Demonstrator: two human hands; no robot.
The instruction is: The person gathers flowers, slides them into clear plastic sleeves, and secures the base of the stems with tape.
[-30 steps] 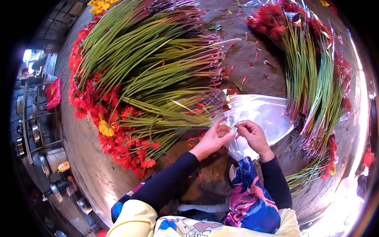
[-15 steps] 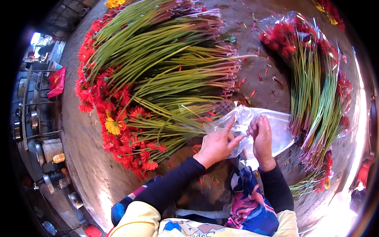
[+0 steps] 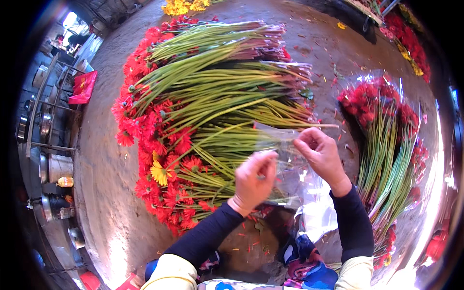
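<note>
A clear plastic sleeve (image 3: 289,166) is held up between my hands, over the stem ends of a large pile of red gerbera daisies (image 3: 212,96). My right hand (image 3: 323,157) pinches the sleeve's upper edge between thumb and fingers. Curled at the sleeve's left side is my left hand (image 3: 254,180), slightly blurred; its fingers are closed against the film, though the exact grip is hard to see. Beneath the hands, more clear sleeves (image 3: 316,210) lie in a shiny stack near my knees. One yellow daisy (image 3: 158,172) shows among the red heads.
Wrapped bunches of red daisies (image 3: 382,130) lie on the ground to the right. Yellow flowers (image 3: 186,7) are at the far edge. Pots stand by a metal rack (image 3: 44,111) with a red bag (image 3: 83,87) at left. A cart wheel (image 3: 366,25) is at far right.
A sleeve has been lifted off the stack and now hangs between my hands. My right hand has moved up and closed on its edge; my left hand has curled its fingers. The view has tilted upward.
</note>
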